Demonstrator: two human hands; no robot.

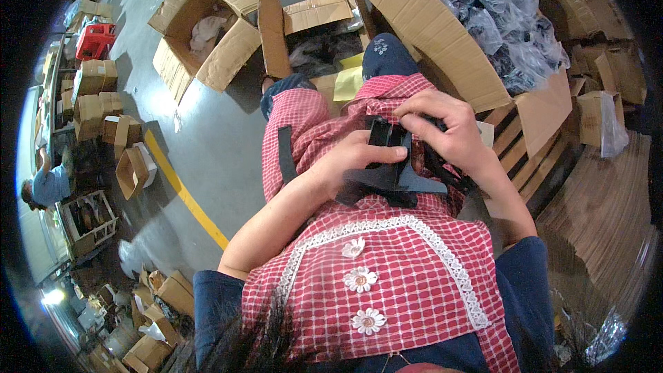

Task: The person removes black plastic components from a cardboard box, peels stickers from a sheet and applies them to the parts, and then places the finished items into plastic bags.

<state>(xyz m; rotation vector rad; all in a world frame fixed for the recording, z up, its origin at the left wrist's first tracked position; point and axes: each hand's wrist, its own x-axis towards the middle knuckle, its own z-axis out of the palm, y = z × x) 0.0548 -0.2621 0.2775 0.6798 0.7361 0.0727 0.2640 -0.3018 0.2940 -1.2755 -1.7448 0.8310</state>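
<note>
My left hand (pixel 362 159) grips a black plastic part (pixel 394 169) held over my lap, thumb laid across its upper face. My right hand (pixel 442 124) closes over the top of the same part, fingers curled on its upper edge. The part is flat and angular with a slotted upper section; its right side is hidden under my right hand. A black strap (pixel 285 153) lies on the red checked apron (pixel 387 262) covering my lap.
An open cardboard box (pixel 207 31) stands on the grey floor at the upper left. A large carton holding bagged black parts (pixel 490 7) is at the upper right. Flattened cardboard (pixel 594 221) lies right. A yellow floor line (pixel 186 197) runs left; another person (pixel 45 186) is far left.
</note>
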